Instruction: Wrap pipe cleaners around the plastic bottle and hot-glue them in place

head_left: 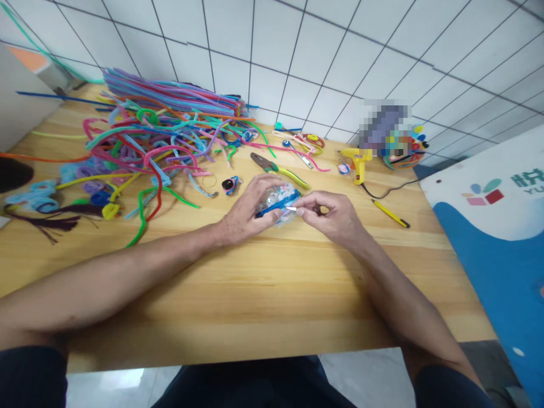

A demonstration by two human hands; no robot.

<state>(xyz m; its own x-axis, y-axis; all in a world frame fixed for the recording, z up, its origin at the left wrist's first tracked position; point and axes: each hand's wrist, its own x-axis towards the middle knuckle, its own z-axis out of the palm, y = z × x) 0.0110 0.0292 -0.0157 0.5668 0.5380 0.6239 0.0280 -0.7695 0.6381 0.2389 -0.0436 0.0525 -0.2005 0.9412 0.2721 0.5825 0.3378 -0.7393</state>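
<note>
My left hand point(249, 211) is closed around a crinkled clear plastic bag point(289, 188), its thumb along the lower edge. A blue strip point(289, 198) runs across the bag; whether it is part of the bag cannot be made out. Small colourful bits show through the plastic. My right hand point(334, 215) meets the bag's right side in a pinch. From its fingertips a small white pointed piece point(291, 209) sticks out towards my left thumb. Just beyond the bag lie pliers point(280, 170) with green and yellow handles. A small dark-centred pipe cleaner piece point(230, 185) sits left of the bag.
Tangled pipe cleaners point(157, 147) and a straight bundle point(174, 93) fill the table's back left. At the right are a yellow glue gun point(360, 164) with its cord, a yellow utility knife point(390, 213) and a cluster of colourful pieces point(406, 148). Scissors point(302, 156) lie near the tiled wall.
</note>
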